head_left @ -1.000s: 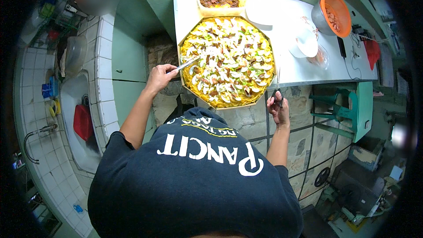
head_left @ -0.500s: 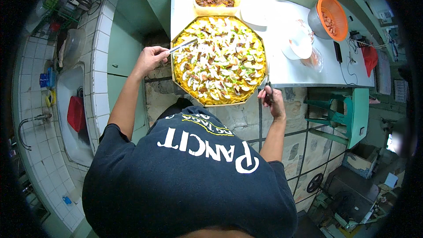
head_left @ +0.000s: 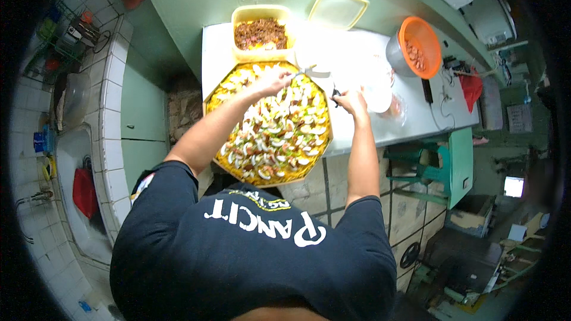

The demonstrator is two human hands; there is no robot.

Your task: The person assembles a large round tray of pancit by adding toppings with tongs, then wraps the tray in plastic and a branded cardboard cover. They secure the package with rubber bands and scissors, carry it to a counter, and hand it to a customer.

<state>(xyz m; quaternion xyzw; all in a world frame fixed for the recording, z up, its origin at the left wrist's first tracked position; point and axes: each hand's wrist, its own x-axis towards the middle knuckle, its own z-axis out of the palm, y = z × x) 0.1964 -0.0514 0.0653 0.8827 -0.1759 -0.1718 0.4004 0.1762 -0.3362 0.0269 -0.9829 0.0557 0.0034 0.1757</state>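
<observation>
An octagonal tray (head_left: 325,147) full of yellow noodles (head_left: 229,157) sits at the table's front edge. Egg slices, green bits and brown pieces cover the noodles. Over the tray's far right part, my left hand (head_left: 278,83) is closed on a slim metal utensil (head_left: 302,74); its tip is blurred and its kind unclear. Just right of the tray, my right hand (head_left: 352,102) grips a black-handled tool (head_left: 336,94), whose working end I cannot make out. A yellowish tub (head_left: 262,55) of dark brown topping (head_left: 259,32) stands behind the tray.
A clear lid (head_left: 338,9) leans at the back wall. Toward the right are a white bowl (head_left: 377,98), an orange colander (head_left: 430,50) with pinkish pieces in a metal bowl, and a black phone (head_left: 427,91) on a cable. Green stools (head_left: 459,166) stand beside the table; a sink (head_left: 65,148) lies left.
My left hand has swung from the tray's left edge across to its far right side with the utensil. My right hand has moved forward, onto the table side. The whole view has shifted.
</observation>
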